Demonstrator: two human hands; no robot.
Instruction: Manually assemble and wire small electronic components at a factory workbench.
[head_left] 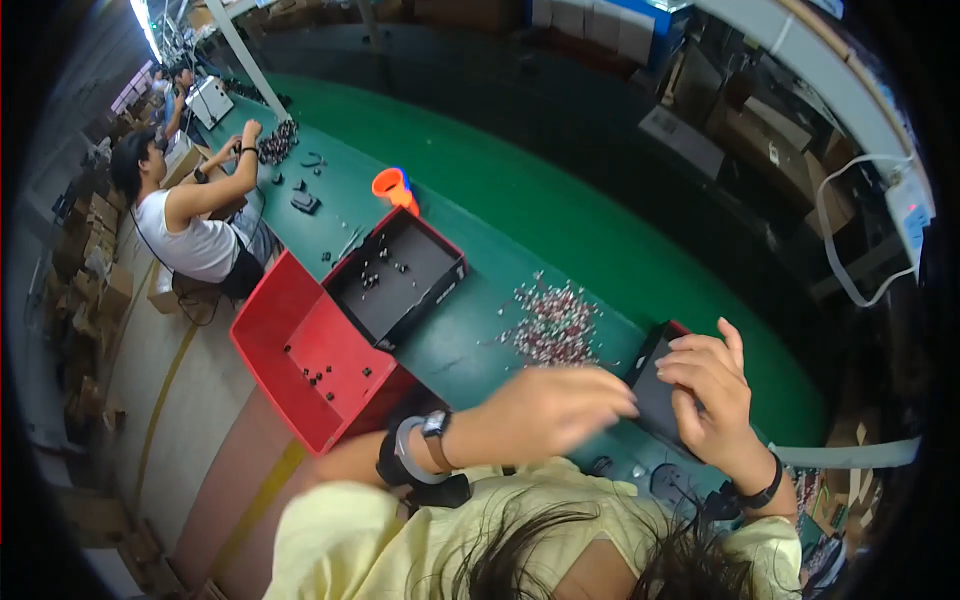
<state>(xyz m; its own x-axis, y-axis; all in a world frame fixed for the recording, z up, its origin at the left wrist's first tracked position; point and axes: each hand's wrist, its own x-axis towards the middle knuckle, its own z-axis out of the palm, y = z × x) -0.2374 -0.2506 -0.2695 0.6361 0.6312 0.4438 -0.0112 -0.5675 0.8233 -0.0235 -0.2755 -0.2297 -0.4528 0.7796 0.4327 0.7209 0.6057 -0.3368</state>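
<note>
Left hand [555,408] is blurred, grip can't be told. Right hand [712,392] is held above black box [655,406], fingers loosely spread. Small parts [556,325] are heaped beyond; red bin [265,325] and black tray [420,258] are set farther left.

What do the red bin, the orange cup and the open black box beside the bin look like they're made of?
Red bin: probably plastic, smooth, given its even colour and thin walls.
Orange cup: likely plastic too, judging by its bright, uniform colour.
Black box: perhaps cardboard, matte inside, with straight, flat walls; plastic isn't ruled out.
</note>
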